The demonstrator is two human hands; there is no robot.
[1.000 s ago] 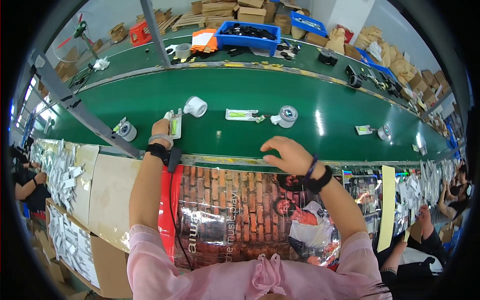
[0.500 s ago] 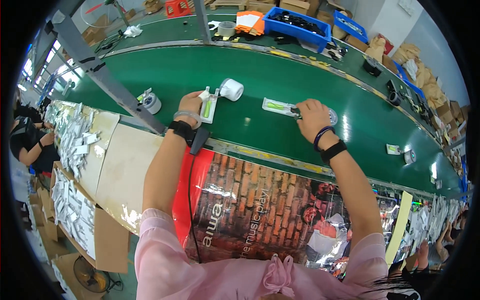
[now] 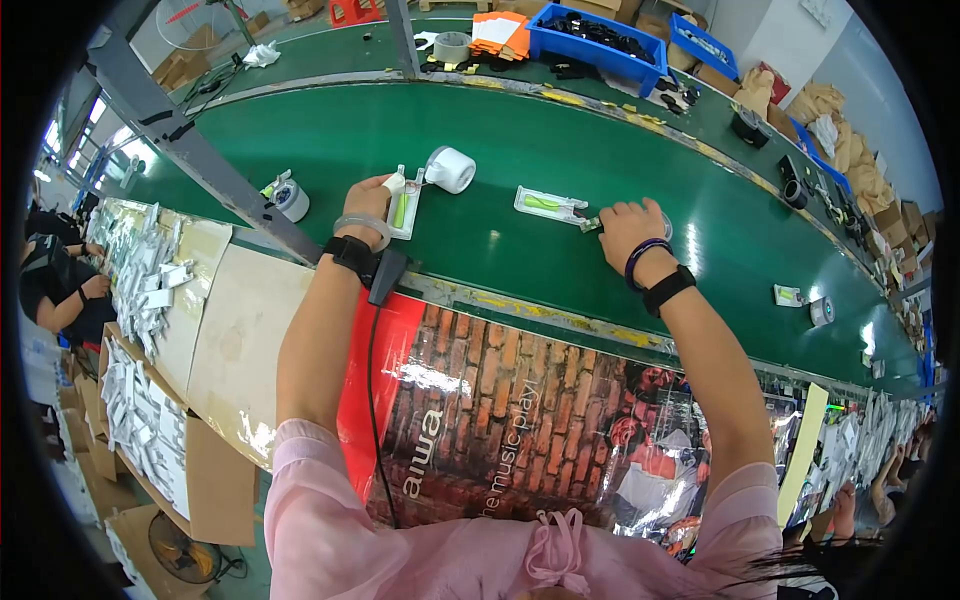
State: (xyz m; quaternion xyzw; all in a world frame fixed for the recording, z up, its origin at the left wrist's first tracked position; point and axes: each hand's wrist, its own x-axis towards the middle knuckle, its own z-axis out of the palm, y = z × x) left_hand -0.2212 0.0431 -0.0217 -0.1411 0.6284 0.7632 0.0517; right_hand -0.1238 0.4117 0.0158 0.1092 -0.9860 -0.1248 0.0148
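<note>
My left hand [image 3: 372, 203] is closed, its fingertips pinching a small white part [image 3: 396, 184] beside a white plastic handle shell [image 3: 404, 222]. A lime-green cylinder, like a battery cell, lies in that shell. Close to its upper end a white round head [image 3: 450, 170] rests on its side. My right hand [image 3: 634, 228] curls from above over another round part [image 3: 667, 229], which is mostly hidden beneath it. By its fingertips a small circuit-board-like piece [image 3: 590, 225] shows. A second white handle shell [image 3: 549, 204] with a green cylinder lies left of that hand.
Both hands are over a green conveyor belt [image 3: 490, 130]. Another round head [image 3: 290, 200] sits by a grey metal post [image 3: 190, 150]; a further unit [image 3: 821, 311] lies far right. A dark tool [image 3: 388, 274] with a cable rests by my left wrist. A blue bin [image 3: 597, 45] stands beyond the belt.
The left handle shell and its round head have shifted left with my left hand. My right hand has moved slightly right and down, and a gap shows between it and its shell.
</note>
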